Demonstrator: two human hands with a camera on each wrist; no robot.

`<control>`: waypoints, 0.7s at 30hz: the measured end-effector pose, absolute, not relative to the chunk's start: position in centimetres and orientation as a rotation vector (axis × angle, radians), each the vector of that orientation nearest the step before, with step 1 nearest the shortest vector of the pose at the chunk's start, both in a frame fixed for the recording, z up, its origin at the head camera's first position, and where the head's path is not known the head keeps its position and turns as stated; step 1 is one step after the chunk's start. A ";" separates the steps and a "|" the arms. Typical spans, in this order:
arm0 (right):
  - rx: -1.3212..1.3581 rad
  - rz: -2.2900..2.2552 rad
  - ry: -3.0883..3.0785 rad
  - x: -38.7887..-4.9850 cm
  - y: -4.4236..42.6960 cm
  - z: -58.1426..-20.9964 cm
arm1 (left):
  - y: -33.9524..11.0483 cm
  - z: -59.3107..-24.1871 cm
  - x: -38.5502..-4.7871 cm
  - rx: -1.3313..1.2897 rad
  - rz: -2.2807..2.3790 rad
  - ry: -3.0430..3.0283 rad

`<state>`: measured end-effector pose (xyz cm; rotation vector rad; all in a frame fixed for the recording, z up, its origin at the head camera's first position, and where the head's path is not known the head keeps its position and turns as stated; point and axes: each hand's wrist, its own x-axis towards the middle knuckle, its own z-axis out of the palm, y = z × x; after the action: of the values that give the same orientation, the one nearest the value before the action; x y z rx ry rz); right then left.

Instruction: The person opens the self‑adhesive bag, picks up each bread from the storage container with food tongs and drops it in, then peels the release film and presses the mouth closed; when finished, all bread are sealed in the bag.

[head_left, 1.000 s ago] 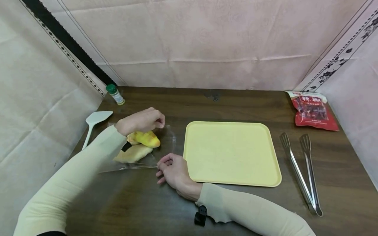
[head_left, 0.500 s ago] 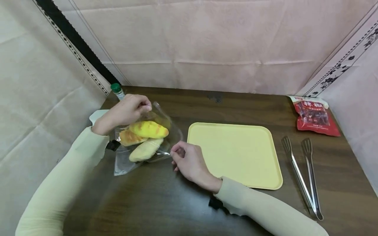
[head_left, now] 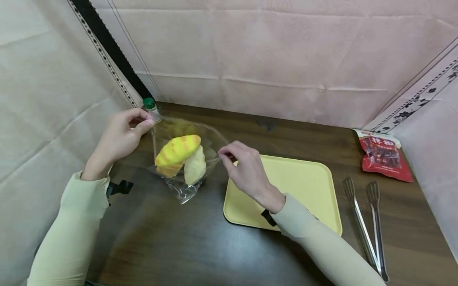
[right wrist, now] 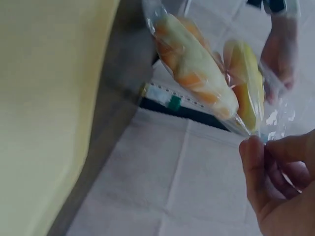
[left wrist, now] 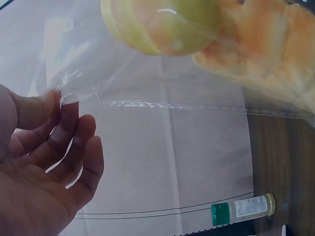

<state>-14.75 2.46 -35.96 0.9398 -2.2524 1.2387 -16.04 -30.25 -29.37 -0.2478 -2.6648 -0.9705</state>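
Note:
A clear plastic bag (head_left: 211, 139) hangs stretched between both hands, raised off the table. Inside it are a yellow bread roll (head_left: 179, 150), a pale bread roll (head_left: 195, 166) and an orange-brown bread roll (head_left: 169, 170). My left hand (head_left: 119, 137) pinches the bag's left upper edge between thumb and forefinger, as the left wrist view also shows with the hand (left wrist: 54, 147). On the other side, my right hand (head_left: 248, 169) pinches the opposite edge, above the yellow tray (head_left: 286, 186). In the right wrist view its thumb and finger meet on the plastic.
Behind the left hand stands a green-capped bottle (head_left: 149, 105). Metal tongs (head_left: 380, 238) lie right of the tray, and a red snack packet (head_left: 384, 157) lies at the back right. Pale cloth walls (head_left: 250, 59) enclose the wooden table (head_left: 179, 242).
Both hands have lifted the bag off the table and spread it. The bread rolls have slid together toward its bottom. My right hand has moved rightward over the tray.

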 end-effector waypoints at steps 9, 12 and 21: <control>1.038 1.173 -2.132 -15.9 2.9 -34.3 | -29.4 -30.0 -14.2 -0.182 -1.110 -2.337; 1.071 1.154 -2.124 -15.9 2.9 -34.3 | -28.9 -30.6 -13.7 -0.185 -1.136 -2.210; 1.139 1.180 -2.083 -15.9 2.6 -34.4 | -28.0 -32.9 -12.0 -0.177 -1.152 -1.919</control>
<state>-15.87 2.57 -34.35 1.1394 -2.0828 1.1802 -11.98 -27.99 -32.86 -0.1771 -1.9192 -1.1520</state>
